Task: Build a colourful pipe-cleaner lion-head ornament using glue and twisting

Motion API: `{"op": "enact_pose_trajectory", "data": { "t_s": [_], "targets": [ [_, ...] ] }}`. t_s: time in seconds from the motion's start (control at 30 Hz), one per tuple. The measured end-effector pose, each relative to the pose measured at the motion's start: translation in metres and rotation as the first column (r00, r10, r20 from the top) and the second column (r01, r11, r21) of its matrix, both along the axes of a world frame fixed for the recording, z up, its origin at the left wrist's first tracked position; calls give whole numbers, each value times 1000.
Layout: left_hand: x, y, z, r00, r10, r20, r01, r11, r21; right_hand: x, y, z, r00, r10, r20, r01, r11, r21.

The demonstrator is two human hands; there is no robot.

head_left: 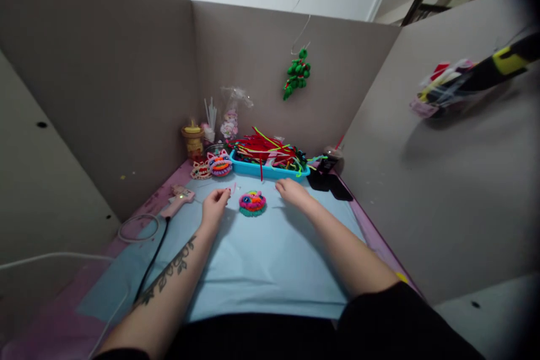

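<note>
A round fuzzy craft piece [252, 203] in pink, orange and teal, with blue eye-like spots, lies on the light blue sheet [261, 259] between my hands. To its left, my left hand [216, 202] is closed in a pinch, and a thin pink piece [233, 188] shows at its fingertips. My right hand [289, 188] is on the other side, nearer the blue tray, its fingers pressed together; anything between them is too small to make out. Neither hand touches the craft piece.
Behind stands a blue tray [270, 170] heaped with colourful fuzzy stems. More craft pieces [220, 163] and a cup [194, 142] are at the back left. A pink glue gun [182, 198] with its cable lies left. Black flat pads [338, 188] and a drink cup [331, 159] are right.
</note>
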State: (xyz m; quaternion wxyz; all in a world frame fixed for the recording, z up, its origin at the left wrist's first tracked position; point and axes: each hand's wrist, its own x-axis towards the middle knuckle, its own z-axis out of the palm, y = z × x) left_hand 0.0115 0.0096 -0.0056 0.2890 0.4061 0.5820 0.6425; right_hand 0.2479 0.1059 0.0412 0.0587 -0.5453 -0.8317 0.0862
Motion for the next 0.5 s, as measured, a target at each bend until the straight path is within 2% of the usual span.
{"op": "enact_pose_trajectory", "data": {
  "t_s": [0.03,0.1,0.17,0.23,0.33,0.4,0.5],
  "targets": [
    [3,-1,-1,1000,-7,-3,7,1000,8,6,-15,-12,1000,-9,10,9,999,-40],
    [11,-3,-2,999,-45,-9,45,999,13,14,-43,-29,998,-20,-62,18,1000,-25],
    [20,-7,0,991,-124,-42,125,992,33,11,-63,-37,946,-9,-325,25,999,43],
    [27,-12,2,971,-216,-104,222,974,51,-3,-74,-35,786,-11,-618,4,1000,-13],
    [33,-21,6,928,-292,-230,312,949,53,-34,-80,-27,478,-48,-877,-97,989,-107],
    [34,-25,6,905,-293,-309,324,944,55,-50,-80,-25,371,-67,-926,-109,987,-114],
    [30,-26,4,890,-275,-363,319,946,66,-61,-82,-27,272,-88,-958,-78,990,-114]
  ]
}}
